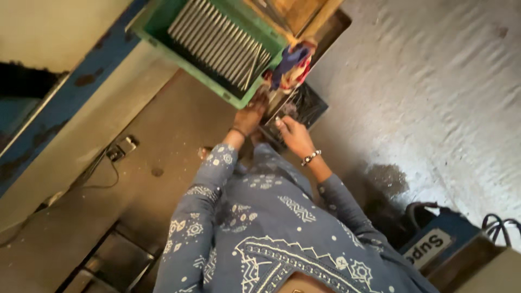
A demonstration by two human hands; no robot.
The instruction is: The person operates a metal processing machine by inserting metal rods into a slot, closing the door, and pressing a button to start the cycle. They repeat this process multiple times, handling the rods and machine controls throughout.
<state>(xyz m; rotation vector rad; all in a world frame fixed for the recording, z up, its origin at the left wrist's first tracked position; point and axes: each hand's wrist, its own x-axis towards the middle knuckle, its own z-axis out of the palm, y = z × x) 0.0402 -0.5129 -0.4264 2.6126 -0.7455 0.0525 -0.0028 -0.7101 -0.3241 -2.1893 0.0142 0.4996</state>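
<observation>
Two hands meet at a dark tray (pixel 306 106) — our left hand (pixel 248 116) rests just under the green crate (pixel 157 27) of grey metal strips (pixel 217 40), grip unclear; our right hand (pixel 293 133) curls beside it, whether holding anything we cannot tell.

A blue machine (pixel 439 241) sits by the rough white wall (pixel 434 81); a black cable (pixel 103 173) trails across the dusty floor (pixel 163 135).

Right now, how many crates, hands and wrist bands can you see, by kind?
Green crate of grey metal strips: 1
Dark crate: 1
Hands, left hand and right hand: 2
Wrist bands: 2
Total: 6
</observation>
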